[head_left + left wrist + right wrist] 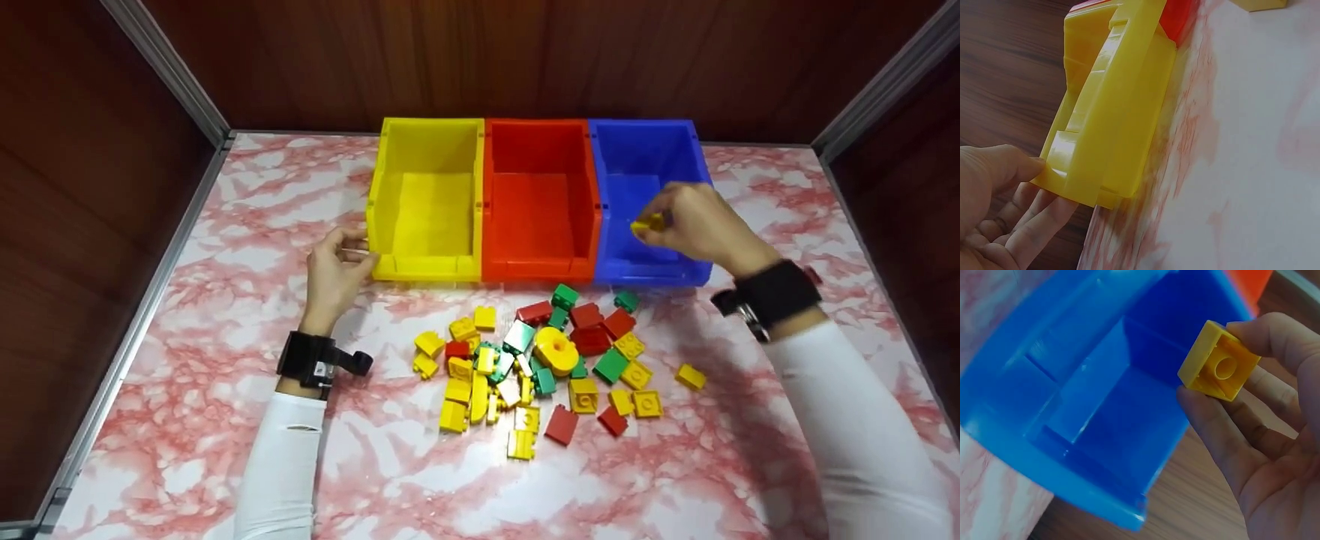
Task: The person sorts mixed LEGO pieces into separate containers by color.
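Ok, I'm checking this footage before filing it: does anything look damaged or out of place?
The left sleeve has a small slit near the wrist strap, perhaps a tear. Also, the right hand holds a yellow brick at the blue bin, a colour mismatch that may be intended.

The tabletop (202,375) is white, marbled all over in pinkish red. Toward its far side stand a yellow bin (435,214), a red bin (538,214) and a blue bin (651,273), side by side in a row. Nearer lies a loose scatter of toy bricks (544,381) in yellow, red and green, one yellow brick (690,376) sitting apart at its right.
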A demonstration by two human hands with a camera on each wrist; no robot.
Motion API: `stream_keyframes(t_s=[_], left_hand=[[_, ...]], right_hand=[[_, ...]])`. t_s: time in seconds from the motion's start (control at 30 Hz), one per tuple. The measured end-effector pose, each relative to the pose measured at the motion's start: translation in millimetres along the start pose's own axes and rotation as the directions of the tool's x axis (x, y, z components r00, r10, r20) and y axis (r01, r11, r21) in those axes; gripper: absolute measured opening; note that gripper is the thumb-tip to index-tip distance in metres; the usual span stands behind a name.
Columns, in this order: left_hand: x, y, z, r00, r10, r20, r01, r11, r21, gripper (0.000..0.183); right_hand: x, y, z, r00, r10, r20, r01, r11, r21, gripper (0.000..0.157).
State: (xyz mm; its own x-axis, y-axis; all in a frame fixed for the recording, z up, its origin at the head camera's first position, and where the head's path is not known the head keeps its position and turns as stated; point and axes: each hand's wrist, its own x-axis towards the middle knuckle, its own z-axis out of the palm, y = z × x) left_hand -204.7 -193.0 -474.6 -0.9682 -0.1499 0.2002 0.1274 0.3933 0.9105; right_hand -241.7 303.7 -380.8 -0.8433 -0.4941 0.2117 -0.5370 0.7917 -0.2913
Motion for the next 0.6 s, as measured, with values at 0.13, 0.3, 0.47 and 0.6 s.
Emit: stream_keyframes(t_s=[0.13, 0.3, 0.47, 0.6], left_hand=[[0.3, 1.8, 0.3, 1.000, -0.009, 0.001, 0.009, 1.000, -0.008, 0.031], [0.8, 1.6, -0.3, 1.000, -0.015, 0.005, 0.015, 1.000, -0.007, 0.030], [0.0, 0.5, -1.9, 1.000, -0.021, 0.008, 0.021, 1.000, 0.004, 0.030], [1.1, 0.2, -1.7, 1.000, -0.017, 0.005, 0.017, 1.000, 0.000, 0.030]], right_hand=[[21, 12, 6.8, 0.993, 0.077, 0.086, -0.078, 0.997, 0.018, 0.013], [36, 25, 20.5, 0.972, 0.143, 0.187, -0.154, 0.987, 0.046, 0.013], [45, 30, 34.6, 0.953, 0.168, 0.254, -0.185, 0.982, 0.044, 0.011], [49, 32, 40.9, 0.945, 0.169, 0.282, -0.180, 0.984, 0.013, 0.007]])
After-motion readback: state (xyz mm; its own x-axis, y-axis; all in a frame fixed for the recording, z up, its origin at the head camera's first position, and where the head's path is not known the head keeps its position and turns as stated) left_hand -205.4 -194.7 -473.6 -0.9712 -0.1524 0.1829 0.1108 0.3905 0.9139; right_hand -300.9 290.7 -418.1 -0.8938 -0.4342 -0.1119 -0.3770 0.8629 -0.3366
